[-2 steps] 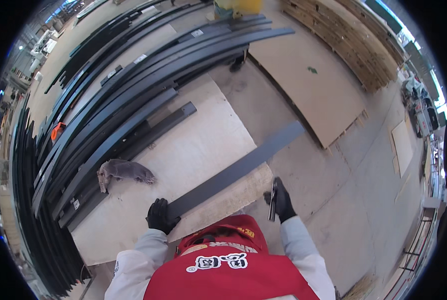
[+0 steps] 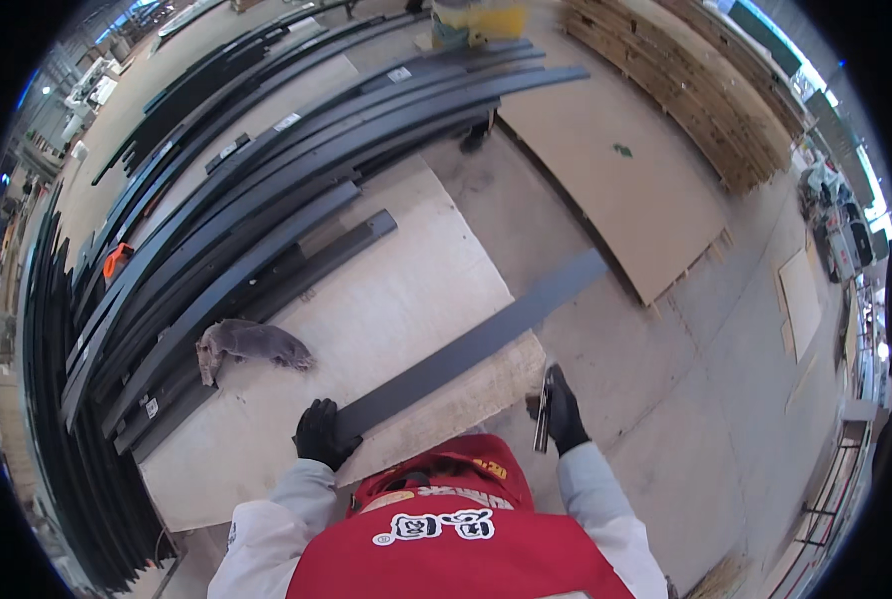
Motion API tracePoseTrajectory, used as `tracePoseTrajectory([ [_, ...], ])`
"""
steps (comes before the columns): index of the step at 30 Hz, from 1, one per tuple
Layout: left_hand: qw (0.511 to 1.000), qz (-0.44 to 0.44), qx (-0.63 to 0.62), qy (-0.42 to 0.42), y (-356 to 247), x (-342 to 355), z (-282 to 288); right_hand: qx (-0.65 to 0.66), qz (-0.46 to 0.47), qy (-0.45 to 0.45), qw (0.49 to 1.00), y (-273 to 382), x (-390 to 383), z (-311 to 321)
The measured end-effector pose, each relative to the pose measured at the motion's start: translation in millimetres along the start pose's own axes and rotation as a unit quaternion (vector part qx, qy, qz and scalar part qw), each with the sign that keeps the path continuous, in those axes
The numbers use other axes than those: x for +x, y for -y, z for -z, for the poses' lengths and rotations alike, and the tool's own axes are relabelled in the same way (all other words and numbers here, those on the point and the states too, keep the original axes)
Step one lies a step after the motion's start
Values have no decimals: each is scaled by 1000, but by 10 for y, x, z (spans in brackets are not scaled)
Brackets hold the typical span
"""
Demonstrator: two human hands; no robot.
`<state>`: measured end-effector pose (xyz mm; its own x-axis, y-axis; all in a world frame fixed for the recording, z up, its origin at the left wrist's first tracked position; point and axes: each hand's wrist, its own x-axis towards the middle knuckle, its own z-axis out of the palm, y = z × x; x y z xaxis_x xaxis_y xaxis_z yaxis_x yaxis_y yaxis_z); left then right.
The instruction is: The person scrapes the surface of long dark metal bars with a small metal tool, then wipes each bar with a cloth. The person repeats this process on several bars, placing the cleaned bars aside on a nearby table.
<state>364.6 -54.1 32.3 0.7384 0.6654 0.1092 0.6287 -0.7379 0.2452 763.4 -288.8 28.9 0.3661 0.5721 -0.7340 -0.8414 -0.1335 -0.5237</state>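
My gloved left hand (image 2: 324, 435) grips the near end of a long grey metal strip (image 2: 474, 333), which lies diagonally on a pale board (image 2: 194, 471) and reaches past its right edge. My gloved right hand (image 2: 563, 409), off the board's right corner, is closed round a slim silver metal tool (image 2: 543, 419), held upright in the picture; its exact kind is unclear. A crumpled grey cloth or glove (image 2: 256, 345) lies on the board left of the strip.
Long dark metal profiles (image 2: 266, 180) are stacked at the left, with an orange item (image 2: 116, 260) among them. A large brown sheet (image 2: 625, 200) lies at upper right beside stacked timber boards (image 2: 685, 75). A yellow container (image 2: 476, 22) is at the back; assorted equipment (image 2: 835, 215) stands far right.
The whole view has shifted a few pixels, the scene now sitting slightly lower in the picture. Both hands keep their holds on the strip and the tool.
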Motion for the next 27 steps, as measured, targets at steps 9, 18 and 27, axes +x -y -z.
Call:
tracePoseTrajectory([
  [9,999,15,-31,-3,101,-56,-115,-502,-158,65,848,-932,-1473,169],
  [18,997,18,-79,10,70,-60,-191,-589,-331,-75,733,-1490,-2033,1476],
  [27,998,-13,-16,66,119,-11,-143,-279,142,-83,946,-883,-1116,-45],
])
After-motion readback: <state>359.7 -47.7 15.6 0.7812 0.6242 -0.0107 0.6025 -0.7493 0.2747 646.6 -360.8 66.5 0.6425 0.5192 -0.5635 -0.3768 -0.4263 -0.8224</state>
